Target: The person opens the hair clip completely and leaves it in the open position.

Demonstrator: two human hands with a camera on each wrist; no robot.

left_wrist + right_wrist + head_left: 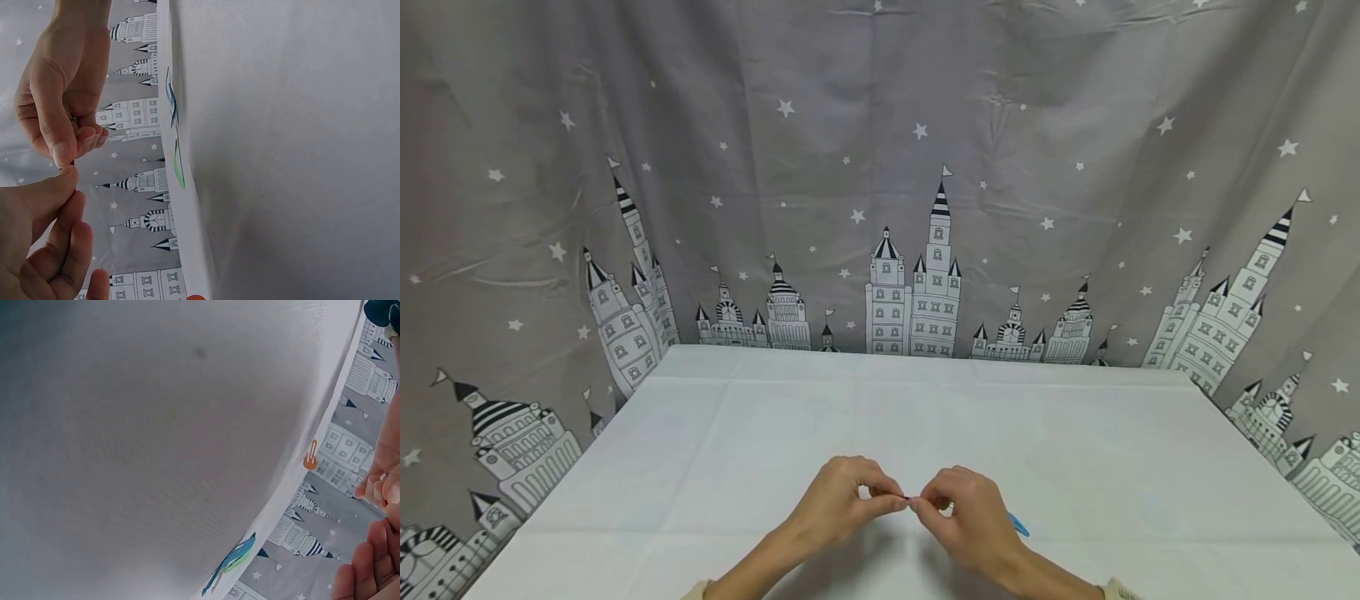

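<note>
My left hand (847,500) and right hand (967,510) meet fingertip to fingertip above the white table. Between them is a small, thin, dark thing (907,498), pinched by thumb and forefinger on each side. The fingers hide most of it, and I cannot tell its kind. In the left wrist view the left hand (47,234) is below and the right hand (62,94) above, thumb tips almost together. The right wrist view catches both hands only at its right edge, the right hand (375,562) with its other fingers loosely bent.
Slim blue pieces (172,103) and a green piece (179,172) lie on the table (760,433); one blue end (1018,524) shows beside the right hand. An orange snap hair clip (310,456) lies near the table's edge. Behind hangs a grey castle-print curtain (820,167).
</note>
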